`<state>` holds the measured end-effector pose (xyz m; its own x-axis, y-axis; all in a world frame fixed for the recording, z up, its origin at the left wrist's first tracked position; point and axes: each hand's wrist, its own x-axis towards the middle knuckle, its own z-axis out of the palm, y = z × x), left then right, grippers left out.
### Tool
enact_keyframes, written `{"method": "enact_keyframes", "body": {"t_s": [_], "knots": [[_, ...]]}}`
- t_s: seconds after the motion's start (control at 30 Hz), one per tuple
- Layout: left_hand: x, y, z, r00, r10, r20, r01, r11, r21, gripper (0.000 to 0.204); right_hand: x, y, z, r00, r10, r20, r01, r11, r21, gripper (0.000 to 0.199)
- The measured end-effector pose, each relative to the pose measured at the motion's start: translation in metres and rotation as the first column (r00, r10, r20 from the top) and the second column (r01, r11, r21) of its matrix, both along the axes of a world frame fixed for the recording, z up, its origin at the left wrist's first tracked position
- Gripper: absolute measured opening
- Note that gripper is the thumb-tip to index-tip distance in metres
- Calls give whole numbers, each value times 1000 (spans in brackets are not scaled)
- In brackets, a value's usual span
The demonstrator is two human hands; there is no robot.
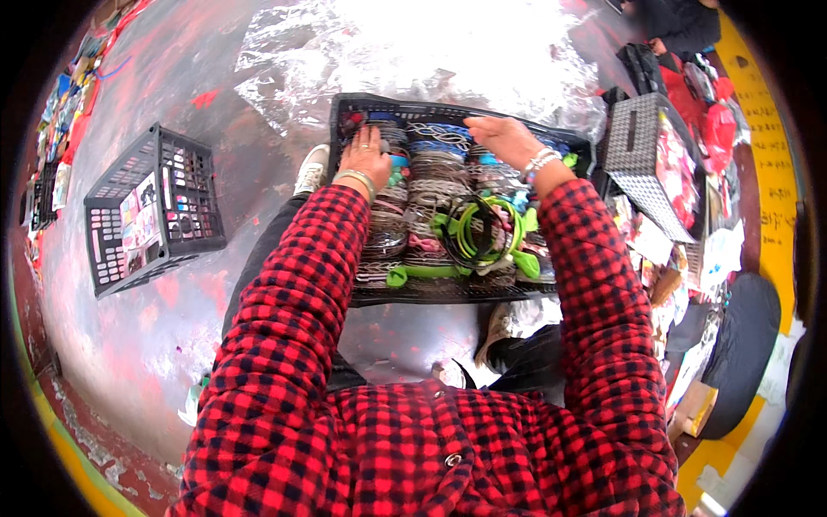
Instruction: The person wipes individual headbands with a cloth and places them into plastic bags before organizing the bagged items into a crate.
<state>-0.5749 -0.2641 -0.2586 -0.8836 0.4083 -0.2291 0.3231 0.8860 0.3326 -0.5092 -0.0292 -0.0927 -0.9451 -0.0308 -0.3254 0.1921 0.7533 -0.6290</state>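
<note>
A black plastic crate [448, 297] stands in front of me, packed with rows of thin banded loops that look like headbands [438, 179], in brown, grey and blue, some under clear plastic. Bright green bands with bow-like ends [514, 226] lie loose on top, towards the near side. Fingers stretched out, my left hand [367, 157] rests flat on the left row near the far corner. My right hand [506, 141] hovers over or touches the far right part of the contents, its fingers extended and holding nothing I can see.
On the floor to the left is another black crate [159, 215] with printed cards inside. A black-and-white patterned box [633, 155] with pink packets stands at the right, beside piled goods. Clear plastic sheeting [413, 52] covers the floor ahead. Another person [685, 26] is at the far right.
</note>
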Motion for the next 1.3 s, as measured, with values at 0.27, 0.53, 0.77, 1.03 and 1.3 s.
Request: {"method": "enact_keyframes", "body": {"t_s": [0.27,0.53,0.77,1.03,1.3], "knots": [[30,6,17,914,-151,-376,232,956,180,45,150,55,-5,938,323,-125,-281,921,270,41],[108,19,69,964,-150,-220,239,853,465,21,187,20,-51,851,524,13,-480,769,423,24],[142,19,100,968,-218,-122,249,802,542,24,182,27,-40,849,518,-103,-451,812,370,19],[113,3,127,766,-250,593,-482,387,786,34,169,39,-21,992,16,128,79,711,-698,13],[107,19,141,866,-221,448,-353,364,862,45,152,47,-16,996,19,90,47,733,-679,7]]}}
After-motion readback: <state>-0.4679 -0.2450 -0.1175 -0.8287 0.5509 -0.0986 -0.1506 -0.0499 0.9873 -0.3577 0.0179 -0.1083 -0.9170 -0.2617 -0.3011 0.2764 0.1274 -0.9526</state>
